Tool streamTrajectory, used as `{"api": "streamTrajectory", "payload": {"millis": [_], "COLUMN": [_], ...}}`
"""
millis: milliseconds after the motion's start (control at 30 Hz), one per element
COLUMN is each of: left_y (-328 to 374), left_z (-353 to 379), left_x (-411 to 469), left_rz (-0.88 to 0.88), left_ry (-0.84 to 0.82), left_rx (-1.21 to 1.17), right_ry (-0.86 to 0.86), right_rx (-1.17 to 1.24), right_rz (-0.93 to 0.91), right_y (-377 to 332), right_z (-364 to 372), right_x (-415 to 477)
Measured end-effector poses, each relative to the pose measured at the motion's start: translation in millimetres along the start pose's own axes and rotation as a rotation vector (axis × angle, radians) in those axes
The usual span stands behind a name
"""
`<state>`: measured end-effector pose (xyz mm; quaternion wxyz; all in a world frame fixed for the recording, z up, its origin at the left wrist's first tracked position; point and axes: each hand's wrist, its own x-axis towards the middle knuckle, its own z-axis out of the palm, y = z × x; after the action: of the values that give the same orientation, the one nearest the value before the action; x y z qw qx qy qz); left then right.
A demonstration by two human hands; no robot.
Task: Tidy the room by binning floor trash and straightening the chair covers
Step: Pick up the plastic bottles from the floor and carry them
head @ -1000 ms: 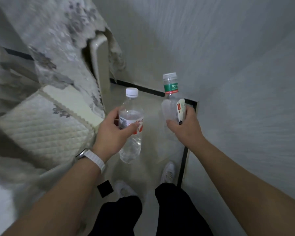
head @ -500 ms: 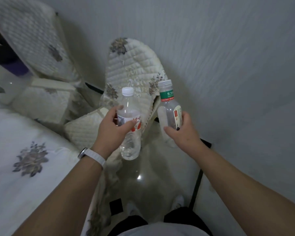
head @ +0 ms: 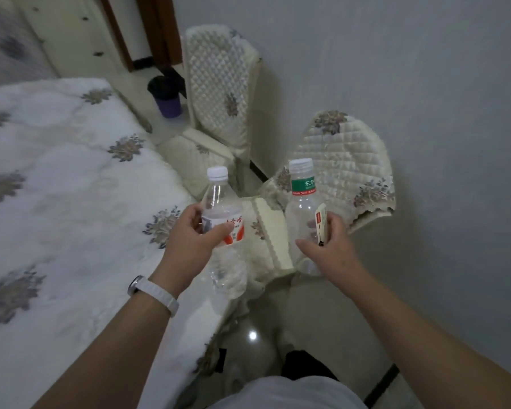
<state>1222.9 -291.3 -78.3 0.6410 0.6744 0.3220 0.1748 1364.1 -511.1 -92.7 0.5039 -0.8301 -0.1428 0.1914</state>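
– So, head view: status?
– My left hand [head: 186,246] wraps the red-label bottle [head: 222,225]; my right hand [head: 331,246] grips the green-label bottle [head: 303,208]. Both are upright, at chest front.
– Changed?
– A second ago I faced the floor corner. Now the purple bin [head: 165,97] is in view, beside the far chair [head: 216,93] and well apart from me.
– Meaning?
– Bottles are off the floor and binning comes next. The near chair cover [head: 342,160] looks skewed, not yet straightened.

blurred cover [head: 3,39] at top-left edge
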Motion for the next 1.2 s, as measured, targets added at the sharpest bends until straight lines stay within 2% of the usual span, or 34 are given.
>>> {"api": "streamTrajectory", "payload": {"millis": [367,600,900,1100,1200], "left_y": [13.4,8.9,-25.9,-56.8,-77.4], "left_z": [-40.3,-42.3,-89.4,-139.5,-169.5], "left_x": [-50.7,-105.3,-230.9,-325.0,-375.8], "left_rz": [-0.037,-0.046,-0.119,-0.111,-0.096], "left_ry": [0.486,0.755,1.118,1.304,1.319], "left_rx": [-0.037,-0.056,-0.144,-0.273,-0.281], "right_ry": [-0.483,-0.803,-1.149,-1.260,-1.299], "right_rx": [0.038,-0.012,-0.138,-0.187,-0.237], "right_rz": [-0.173,-0.268,-0.380,-0.449,-0.516], "right_y": [-49.4,-72.2,-95.5,-114.0,-123.3], "right_z": [64.8,106.1,184.5,245.7,277.6], "right_x": [51.2,41.5,-46.7,-140.8,-188.4]}}
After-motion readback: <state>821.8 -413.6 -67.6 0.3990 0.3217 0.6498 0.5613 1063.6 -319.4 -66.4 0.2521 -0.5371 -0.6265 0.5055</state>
